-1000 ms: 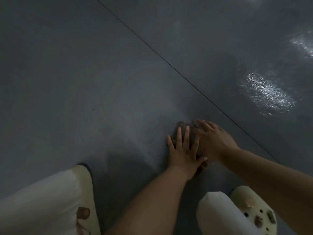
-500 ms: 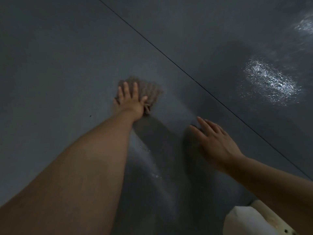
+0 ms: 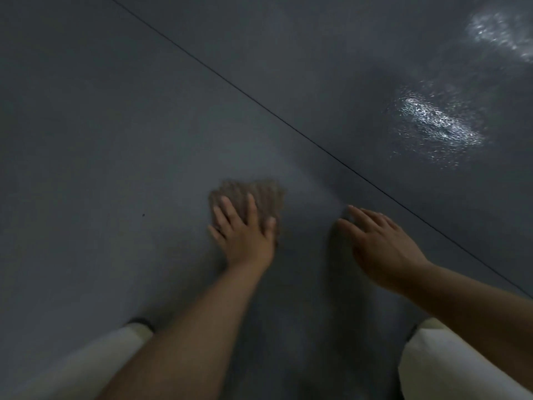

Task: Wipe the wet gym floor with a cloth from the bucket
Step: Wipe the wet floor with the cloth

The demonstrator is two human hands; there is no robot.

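On the grey floor (image 3: pixel 115 140) crossed by one dark seam line (image 3: pixel 288 129) there are one brown cloth (image 3: pixel 259 194), two hands, two pale trouser knees and two bright wet patches beyond the seam.

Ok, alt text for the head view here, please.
The left hand presses a brownish cloth flat on the grey gym floor, while the right hand, fingers spread, is beside it. A dark seam line crosses the floor.

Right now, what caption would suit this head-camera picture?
Left hand presses a brown cloth flat on the grey gym floor; right hand open beside it.
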